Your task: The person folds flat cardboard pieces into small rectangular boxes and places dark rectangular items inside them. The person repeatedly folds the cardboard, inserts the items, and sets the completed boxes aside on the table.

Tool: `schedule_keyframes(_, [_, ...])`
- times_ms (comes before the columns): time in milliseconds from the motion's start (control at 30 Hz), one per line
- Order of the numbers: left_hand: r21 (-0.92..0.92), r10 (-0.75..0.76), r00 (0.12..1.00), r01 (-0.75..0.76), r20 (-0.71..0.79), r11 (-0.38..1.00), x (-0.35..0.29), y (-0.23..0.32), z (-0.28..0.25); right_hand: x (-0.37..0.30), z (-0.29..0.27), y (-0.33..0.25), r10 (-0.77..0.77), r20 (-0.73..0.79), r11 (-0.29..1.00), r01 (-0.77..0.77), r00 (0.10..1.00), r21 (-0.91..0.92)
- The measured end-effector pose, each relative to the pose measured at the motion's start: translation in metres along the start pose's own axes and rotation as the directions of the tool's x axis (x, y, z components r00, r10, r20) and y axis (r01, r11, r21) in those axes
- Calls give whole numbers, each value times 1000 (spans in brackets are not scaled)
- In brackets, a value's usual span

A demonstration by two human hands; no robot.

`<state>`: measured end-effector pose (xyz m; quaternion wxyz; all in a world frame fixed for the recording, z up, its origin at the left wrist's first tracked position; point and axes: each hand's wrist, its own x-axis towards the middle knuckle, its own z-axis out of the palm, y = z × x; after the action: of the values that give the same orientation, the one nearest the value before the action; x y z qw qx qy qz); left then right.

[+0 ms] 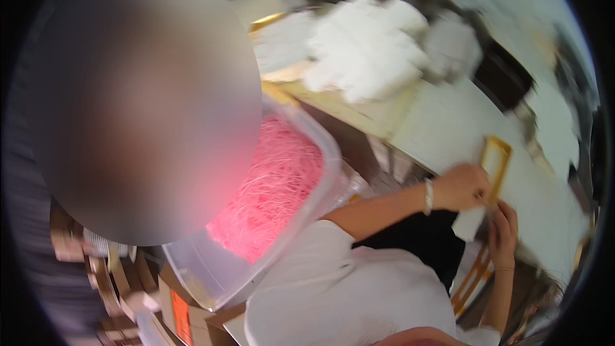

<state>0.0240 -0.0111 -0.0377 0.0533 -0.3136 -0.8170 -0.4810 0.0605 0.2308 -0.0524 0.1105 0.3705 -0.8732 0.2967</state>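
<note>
Your left hand (pixel 466 187) is curled closed at the lower end of the narrow yellow box (pixel 505 161), which sits at the near edge of the desk (pixel 442 125). Your right hand (pixel 503 234) is just beside that end with its fingers bent; blur leaves me unable to tell whether it pinches anything. White paper (pixel 469 223) shows between the hands. With only one end gripped, the box could tip or slip over the edge if your left hand loosens. Squeezing hard could bend its thin walls. A careless left elbow could knock the clear tub (pixel 331 160) of pink shreds (pixel 282 186).
</note>
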Motion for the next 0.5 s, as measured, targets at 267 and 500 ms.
schedule_keyframes(267, [-39, -143, 987, 147, 77, 988, 5, 12, -13, 25, 6, -23, -220, -29, 940, 204, 975, -274])
schedule_keyframes(500, [-113, -226, 930, 268, 290, 957, 13, 23, -24, 31, 21, -12, -226, -306, 973, 200, 925, -115])
